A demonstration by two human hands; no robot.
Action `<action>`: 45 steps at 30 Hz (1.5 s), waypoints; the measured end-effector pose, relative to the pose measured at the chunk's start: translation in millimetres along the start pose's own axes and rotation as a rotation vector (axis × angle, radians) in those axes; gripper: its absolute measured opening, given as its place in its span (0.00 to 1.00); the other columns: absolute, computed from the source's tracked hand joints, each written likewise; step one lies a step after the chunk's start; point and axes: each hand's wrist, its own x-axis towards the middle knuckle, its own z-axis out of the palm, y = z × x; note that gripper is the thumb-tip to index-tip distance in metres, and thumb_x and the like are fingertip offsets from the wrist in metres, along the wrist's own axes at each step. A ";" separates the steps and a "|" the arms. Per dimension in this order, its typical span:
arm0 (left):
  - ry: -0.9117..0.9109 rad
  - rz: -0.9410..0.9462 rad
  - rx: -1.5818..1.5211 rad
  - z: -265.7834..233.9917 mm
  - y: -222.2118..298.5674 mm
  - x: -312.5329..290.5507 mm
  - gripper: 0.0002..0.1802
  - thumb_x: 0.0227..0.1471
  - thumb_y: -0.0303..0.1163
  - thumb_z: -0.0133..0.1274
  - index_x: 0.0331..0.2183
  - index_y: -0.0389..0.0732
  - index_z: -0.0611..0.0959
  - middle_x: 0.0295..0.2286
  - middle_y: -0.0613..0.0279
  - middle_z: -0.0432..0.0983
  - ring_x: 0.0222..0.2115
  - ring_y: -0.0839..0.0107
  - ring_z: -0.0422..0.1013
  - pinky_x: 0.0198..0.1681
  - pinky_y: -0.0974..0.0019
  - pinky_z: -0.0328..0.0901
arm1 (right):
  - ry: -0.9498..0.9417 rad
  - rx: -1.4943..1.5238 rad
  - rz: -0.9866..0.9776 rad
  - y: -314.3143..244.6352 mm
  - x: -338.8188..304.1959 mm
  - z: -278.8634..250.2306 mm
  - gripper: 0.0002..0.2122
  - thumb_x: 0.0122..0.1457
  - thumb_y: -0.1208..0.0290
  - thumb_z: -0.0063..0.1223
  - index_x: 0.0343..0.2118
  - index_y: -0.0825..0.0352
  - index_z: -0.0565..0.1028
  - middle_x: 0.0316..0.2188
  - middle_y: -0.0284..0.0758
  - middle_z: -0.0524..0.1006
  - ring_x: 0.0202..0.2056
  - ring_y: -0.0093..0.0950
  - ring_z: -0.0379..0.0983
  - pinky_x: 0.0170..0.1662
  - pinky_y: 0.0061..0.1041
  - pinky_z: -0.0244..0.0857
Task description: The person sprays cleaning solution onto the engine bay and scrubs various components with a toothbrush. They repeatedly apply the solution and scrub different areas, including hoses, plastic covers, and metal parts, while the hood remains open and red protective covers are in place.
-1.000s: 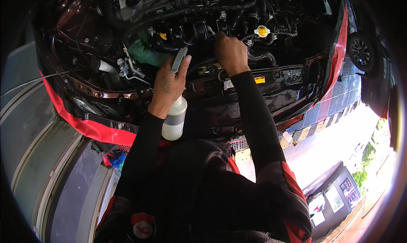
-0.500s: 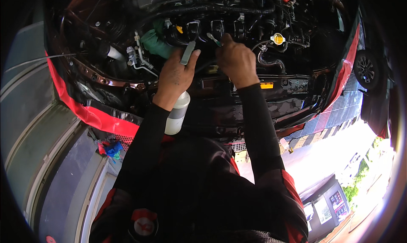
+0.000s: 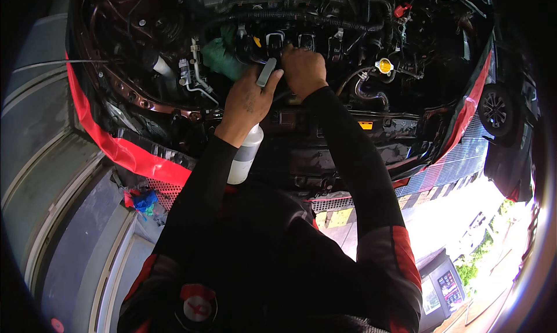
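Note:
My left hand (image 3: 246,105) is closed around the neck of a spray bottle (image 3: 244,156). Its grey spray head shows above the thumb, and the pale body with a grey band hangs below the wrist. My right hand (image 3: 305,73) is closed and held low against the dark engine (image 3: 325,20), beside the metal-edged intake runners. A small brush with a pale head and green handle showed in it half a second ago; the fingers now hide it. Left of my left hand, a green cloth (image 3: 220,55) lies among the engine parts.
A yellow cap (image 3: 384,66) and a red cap (image 3: 401,11) sit on the right of the engine bay. Red covers (image 3: 152,167) drape the car's edges. A thin rod (image 3: 93,61) crosses at the left. Another vehicle's wheel (image 3: 497,109) stands at far right.
My right hand has moved left and slightly up, close to my left hand, and the brush has gone out of sight. The left hand still holds the bottle. The whole view has shifted slightly.

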 end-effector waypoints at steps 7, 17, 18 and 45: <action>0.049 0.050 0.023 -3.9 6.6 -5.5 0.29 0.69 0.56 0.55 0.47 0.34 0.82 0.31 0.41 0.83 0.32 0.42 0.82 0.38 0.49 0.74 | -0.078 0.012 0.125 -0.6 -8.9 14.9 0.13 0.61 0.69 0.61 0.46 0.68 0.76 0.30 0.40 0.86 0.31 0.36 0.87 0.31 0.33 0.80; 0.025 0.071 -0.009 -9.9 11.4 -9.2 0.28 0.70 0.54 0.54 0.47 0.34 0.82 0.35 0.39 0.83 0.38 0.37 0.79 0.42 0.47 0.73 | -0.056 0.156 0.100 11.4 25.4 25.5 0.11 0.62 0.68 0.59 0.44 0.67 0.78 0.32 0.41 0.87 0.35 0.39 0.88 0.35 0.38 0.81; 0.024 0.061 -0.009 -10.1 10.7 -9.0 0.28 0.70 0.54 0.54 0.46 0.34 0.82 0.35 0.40 0.83 0.38 0.38 0.79 0.42 0.47 0.72 | -0.062 0.221 0.062 12.6 25.2 25.2 0.11 0.62 0.68 0.59 0.44 0.66 0.78 0.32 0.40 0.87 0.35 0.39 0.88 0.35 0.39 0.81; -0.035 -0.092 -0.108 -15.1 0.7 -3.1 0.34 0.68 0.60 0.53 0.49 0.34 0.83 0.38 0.44 0.85 0.38 0.48 0.82 0.39 0.53 0.76 | -0.011 0.053 0.040 4.6 27.9 22.3 0.09 0.63 0.69 0.56 0.42 0.67 0.82 0.31 0.36 0.88 0.35 0.35 0.88 0.34 0.33 0.79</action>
